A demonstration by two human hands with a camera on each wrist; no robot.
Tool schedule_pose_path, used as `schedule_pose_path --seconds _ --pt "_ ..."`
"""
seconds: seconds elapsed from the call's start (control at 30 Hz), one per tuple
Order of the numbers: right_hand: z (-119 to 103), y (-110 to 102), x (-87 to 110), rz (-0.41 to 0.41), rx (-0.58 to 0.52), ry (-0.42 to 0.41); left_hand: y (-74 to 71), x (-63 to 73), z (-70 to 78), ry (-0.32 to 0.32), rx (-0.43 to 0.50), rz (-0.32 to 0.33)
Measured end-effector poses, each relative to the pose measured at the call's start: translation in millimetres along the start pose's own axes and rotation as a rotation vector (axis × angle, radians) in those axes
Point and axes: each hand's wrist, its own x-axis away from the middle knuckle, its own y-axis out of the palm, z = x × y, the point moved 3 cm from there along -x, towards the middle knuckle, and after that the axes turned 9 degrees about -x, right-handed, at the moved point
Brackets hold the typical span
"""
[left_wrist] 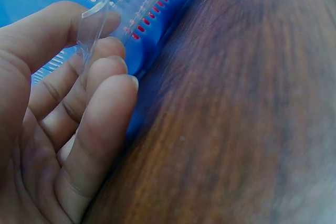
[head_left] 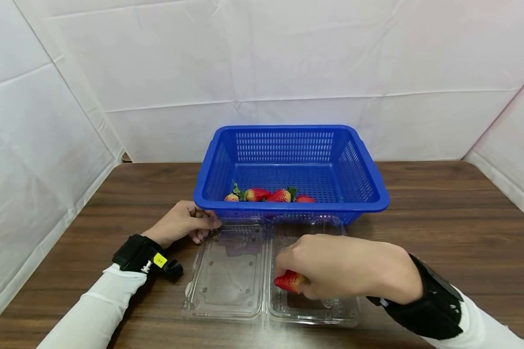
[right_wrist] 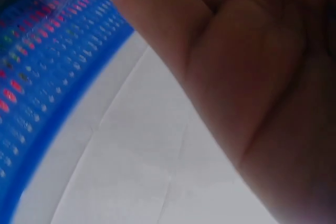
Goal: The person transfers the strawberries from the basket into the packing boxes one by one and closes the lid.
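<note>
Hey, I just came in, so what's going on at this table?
Someone's right hand is holding a strawberry at the right half of an open clear plastic box; whether the fruit touches the bottom isn't clear. Their left hand pinches the box's far left edge. Behind the box, a blue basket has more strawberries along its near side.

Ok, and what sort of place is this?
Probably a makeshift booth or staged workspace, though I can't be sure: white sheets line the back and sides of a brown table, which holds a blue basket of strawberries and an open clear plastic box.
</note>
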Motion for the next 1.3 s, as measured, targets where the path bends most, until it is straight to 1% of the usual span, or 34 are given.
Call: schedule_pose_path --seconds 0.13,0.2,0.33,0.5,0.7,0.93,1.03,1.17,1.3 --pt "-1.4 6.4 -4.1 -0.019 0.02 0.013 0.3 0.5 -0.2 0.002 0.0 -0.003" --pt "-1.7 8.2 -5.4 -0.019 0.035 0.005 0.3 0.7 0.2 0.004 0.0 -0.002" --pt "-1.5 10.0 -7.7 -0.027 0.052 0.014 0.0 0.8 1.0 0.006 0.004 -0.002" --pt "-0.1 12.0 -9.8 -0.035 0.042 0.031 -0.3 0.6 1.4 0.005 0.002 -0.001" --pt "1.4 14.8 -12.8 -0.032 0.052 0.024 0.1 0.6 1.4 0.003 0.001 -0.005" --pt "2.0 18.0 -16.0 -0.064 0.039 0.072 0.0 0.8 1.7 0.003 -0.005 -0.003" --pt "1.9 18.4 -16.4 -0.059 0.037 0.063 0.0 0.8 1.4 0.001 -0.005 -0.001" --pt "2.3 19.4 -16.6 -0.036 0.046 0.03 0.2 0.7 1.4 0.0 -0.002 0.001" --pt "2.7 20.8 -17.2 -0.038 0.049 0.044 0.2 0.6 1.8 -0.001 0.0 0.001"
